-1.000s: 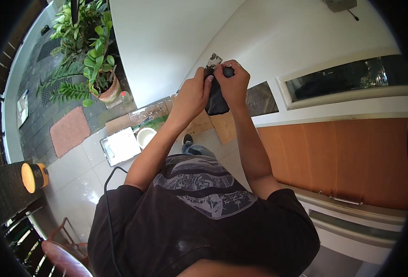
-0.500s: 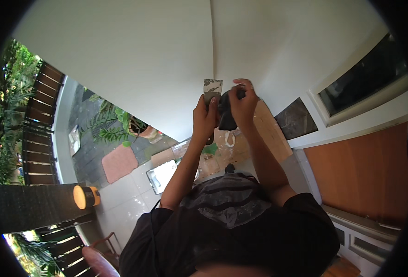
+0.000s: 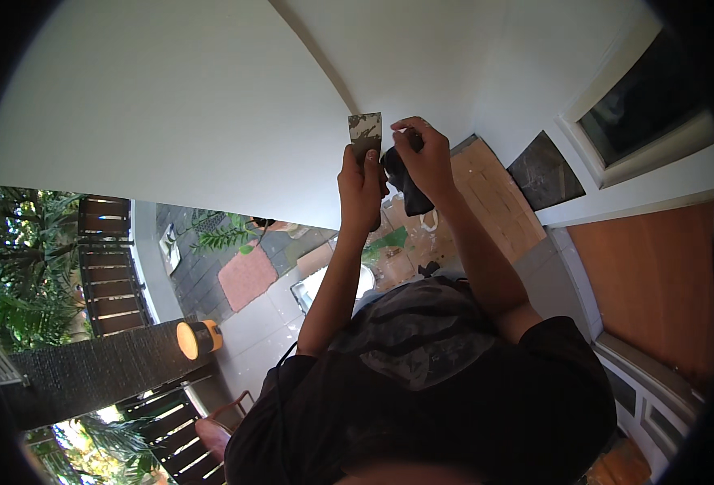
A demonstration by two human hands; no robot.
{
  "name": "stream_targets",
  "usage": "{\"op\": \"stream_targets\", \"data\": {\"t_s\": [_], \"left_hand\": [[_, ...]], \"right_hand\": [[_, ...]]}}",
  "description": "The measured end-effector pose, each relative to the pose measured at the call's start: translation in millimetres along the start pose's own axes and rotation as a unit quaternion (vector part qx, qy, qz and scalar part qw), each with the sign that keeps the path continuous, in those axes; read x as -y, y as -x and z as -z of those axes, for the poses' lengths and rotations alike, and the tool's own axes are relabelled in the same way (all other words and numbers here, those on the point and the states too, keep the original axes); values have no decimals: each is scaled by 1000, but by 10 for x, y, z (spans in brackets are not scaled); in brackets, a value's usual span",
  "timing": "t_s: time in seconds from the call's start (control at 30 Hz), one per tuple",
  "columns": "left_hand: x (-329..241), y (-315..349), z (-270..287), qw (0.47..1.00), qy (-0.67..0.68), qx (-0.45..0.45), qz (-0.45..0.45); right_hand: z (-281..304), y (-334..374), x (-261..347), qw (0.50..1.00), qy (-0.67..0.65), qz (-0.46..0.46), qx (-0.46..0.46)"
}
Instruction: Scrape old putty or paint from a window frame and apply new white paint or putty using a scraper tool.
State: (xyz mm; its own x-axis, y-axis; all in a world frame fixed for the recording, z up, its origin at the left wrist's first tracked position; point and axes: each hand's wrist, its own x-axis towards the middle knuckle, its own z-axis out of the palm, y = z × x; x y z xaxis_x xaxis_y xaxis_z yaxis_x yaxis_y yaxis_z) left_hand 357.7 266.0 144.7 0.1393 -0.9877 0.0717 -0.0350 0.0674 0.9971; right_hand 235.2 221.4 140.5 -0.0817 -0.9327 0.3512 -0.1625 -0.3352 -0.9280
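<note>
My left hand (image 3: 359, 186) is closed round the handle of a putty knife (image 3: 365, 128), thumb along its front. The wide blade points up and away from me, patched with dark and pale residue. Close on its right, my right hand (image 3: 428, 162) grips a black cloth (image 3: 408, 192), which hangs down below the fingers. Some of its fingertips are bent over the cloth's top, near the blade; whether cloth and blade touch I cannot tell.
A large white wall (image 3: 171, 105) juts out on the left, its edge just beyond the blade. Brown sheeting (image 3: 494, 194) covers floor at right. Below lie a white tray (image 3: 325, 283) and a pink mat (image 3: 248, 276). A yellow-and-black tub (image 3: 199, 339) stands left; a framed window (image 3: 644, 101) is at right.
The view has turned, so the wall edge leans left and the floor things sit further right. The black cloth has swung lower right, slightly away from the putty knife; both hands keep their hold.
</note>
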Motion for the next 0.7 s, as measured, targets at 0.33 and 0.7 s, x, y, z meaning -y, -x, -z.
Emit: {"op": "stream_targets", "data": {"t_s": [0.33, 0.7], "left_hand": [[-36, 14, -149, 993, -117, -1, -33], [-49, 20, -64, 980, -199, 2, -30]], "right_hand": [[75, -76, 47, 996, 72, 48, 34], [86, -43, 7, 995, 71, 52, 53]]}}
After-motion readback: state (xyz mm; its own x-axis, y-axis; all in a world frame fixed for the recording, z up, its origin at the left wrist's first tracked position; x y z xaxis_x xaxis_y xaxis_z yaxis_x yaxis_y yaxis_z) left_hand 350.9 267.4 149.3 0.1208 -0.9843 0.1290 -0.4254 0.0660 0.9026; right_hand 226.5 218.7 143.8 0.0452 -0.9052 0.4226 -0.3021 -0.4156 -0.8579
